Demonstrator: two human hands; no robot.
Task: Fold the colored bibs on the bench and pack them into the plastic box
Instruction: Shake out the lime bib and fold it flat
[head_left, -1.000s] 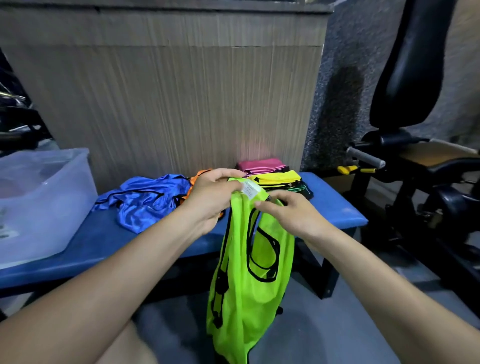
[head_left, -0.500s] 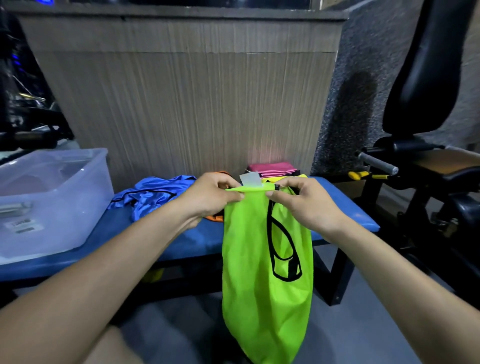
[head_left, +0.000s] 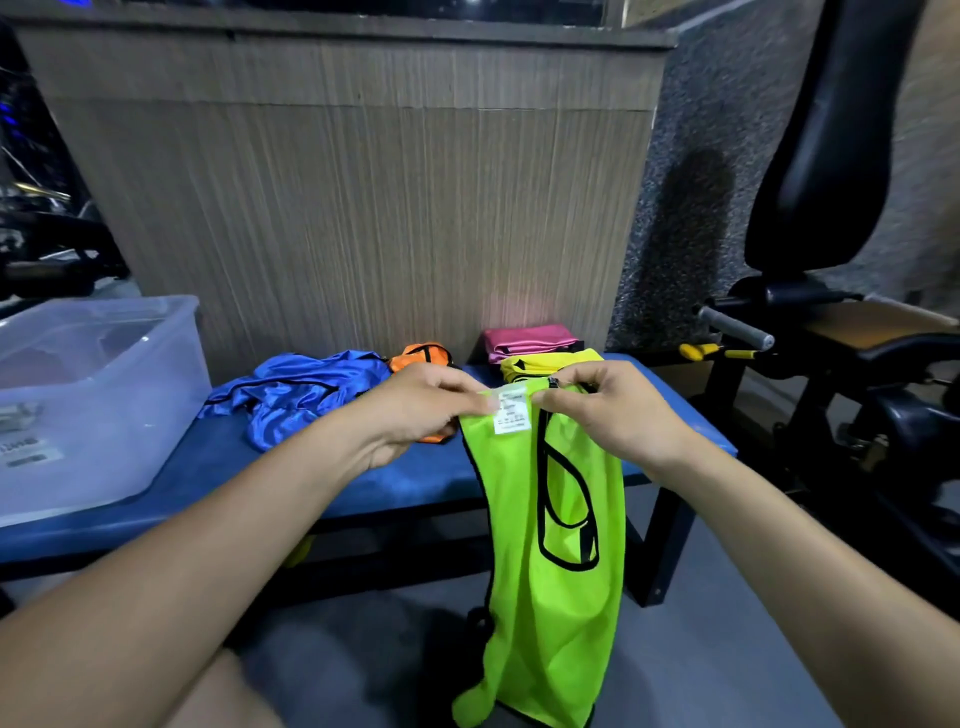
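Fingers of your left hand and your right hand pinch the top edge of the green bib, either side of its white label. From there it hangs in front of the blue bench, its lower end below the seat. It looks light, limp and slippery, so keep hold at the shoulder edges. Behind the bib, blue bib lies crumpled, the plastic box further left.

A neon green bib was pinched at its top edge by the left hand and right hand, hanging in front of the blue bench, on which a plastic box was set at the left end.
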